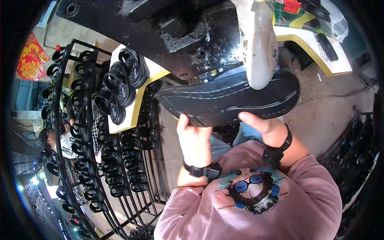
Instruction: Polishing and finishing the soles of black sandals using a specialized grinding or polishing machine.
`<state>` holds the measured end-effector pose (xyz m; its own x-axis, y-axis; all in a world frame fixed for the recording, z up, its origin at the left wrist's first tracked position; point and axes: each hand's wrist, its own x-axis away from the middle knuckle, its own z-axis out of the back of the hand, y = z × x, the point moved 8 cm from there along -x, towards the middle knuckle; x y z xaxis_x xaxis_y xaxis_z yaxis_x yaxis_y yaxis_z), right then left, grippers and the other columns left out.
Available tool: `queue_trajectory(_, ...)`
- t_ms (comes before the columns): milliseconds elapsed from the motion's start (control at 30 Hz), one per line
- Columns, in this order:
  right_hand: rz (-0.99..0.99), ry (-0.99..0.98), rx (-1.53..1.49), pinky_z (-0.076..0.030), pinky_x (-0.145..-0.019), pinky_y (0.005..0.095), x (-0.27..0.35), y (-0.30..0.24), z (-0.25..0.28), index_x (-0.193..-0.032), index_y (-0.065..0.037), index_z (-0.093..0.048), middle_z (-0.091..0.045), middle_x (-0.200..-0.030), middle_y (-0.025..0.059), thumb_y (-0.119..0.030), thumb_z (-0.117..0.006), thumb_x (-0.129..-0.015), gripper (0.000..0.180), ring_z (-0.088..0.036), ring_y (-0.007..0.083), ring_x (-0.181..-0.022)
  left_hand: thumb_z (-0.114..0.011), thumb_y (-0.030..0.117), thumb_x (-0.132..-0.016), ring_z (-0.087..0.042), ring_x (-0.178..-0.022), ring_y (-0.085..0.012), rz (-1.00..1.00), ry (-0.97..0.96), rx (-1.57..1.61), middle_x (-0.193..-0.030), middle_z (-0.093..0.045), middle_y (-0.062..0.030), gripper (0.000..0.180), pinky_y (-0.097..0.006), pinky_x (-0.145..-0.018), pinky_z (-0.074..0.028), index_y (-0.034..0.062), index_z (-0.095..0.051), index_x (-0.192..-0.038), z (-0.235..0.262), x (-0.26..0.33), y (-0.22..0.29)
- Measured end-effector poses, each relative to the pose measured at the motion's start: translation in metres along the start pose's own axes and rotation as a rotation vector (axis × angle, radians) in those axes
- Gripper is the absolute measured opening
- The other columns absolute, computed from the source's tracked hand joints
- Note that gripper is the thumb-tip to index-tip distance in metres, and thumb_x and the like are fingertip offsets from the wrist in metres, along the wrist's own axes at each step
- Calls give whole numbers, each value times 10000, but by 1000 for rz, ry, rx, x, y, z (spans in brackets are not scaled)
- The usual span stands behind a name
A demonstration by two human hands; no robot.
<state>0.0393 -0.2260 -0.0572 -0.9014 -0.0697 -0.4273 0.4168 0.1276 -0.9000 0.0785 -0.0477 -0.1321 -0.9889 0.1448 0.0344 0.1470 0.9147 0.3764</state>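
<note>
A long black shoe [228,106] is held out crosswise in front of me, its grooved sole or side turned to view; its upper does not show. My left hand [195,138] grips its lower edge left of the middle, thumb up against it. Farther right along the same edge, my right hand [264,127] grips it with the thumb pressed on the surface. The other fingers of both hands are mostly hidden behind the shoe. A pale, rounded machine part [262,48] hangs down over the shoe's right portion; I cannot tell whether they touch.
A dark, heavy machine body [188,32] spans the top. Several black sandals [120,86] stand on a yellow-edged white table [132,116] at left, beside a black rack [66,160] full of footwear. Another yellow-edged surface [340,66] is at upper right. A person [66,144] is beyond the rack.
</note>
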Motion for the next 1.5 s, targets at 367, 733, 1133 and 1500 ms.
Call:
queue_trajectory(367, -57, 2, -172, -442, -909, 338, -28, 28, -65, -1092, -17, -609, -632, -1072, 88, -59, -734, -734, 382, -581, 200, -984, -696, 130, -815, -553, -788, -113, -478, -137, -1655, -914, -598, -33, 259, -223, -712, -453, 45, -596, -1037, -112, -13, 103)
queue_trajectory(733, -19, 345, 220, -445, -841, 336, 16, 35, -17, -1254, -34, -419, -527, -1063, 120, -266, -850, -636, 788, -543, 236, -970, -661, 230, -874, -586, -863, -105, -295, -98, -913, -976, -647, -59, 351, -253, -803, -465, -21, -585, -1107, -72, 10, 33)
queue_trajectory(1133, 244, -100, 719, -465, -642, 349, -56, -71, 17, -878, -46, -672, -629, -816, 109, -305, -801, -580, 415, -598, 279, -740, -456, 276, -975, -527, -1053, -181, -325, -21, -725, -1183, -539, -79, 404, -333, -916, -417, 25, -403, -1287, -57, 43, -7)
queue_trajectory(1500, -212, 141, 266, -456, -634, 272, -6, 24, -20, -974, -27, -451, -569, -918, 85, -181, -823, -684, 495, -542, 149, -696, -785, 38, -696, -582, -1036, -192, -185, 50, -865, -1198, -539, -165, 858, -293, -907, -465, -28, -278, -1385, -76, 2, 84)
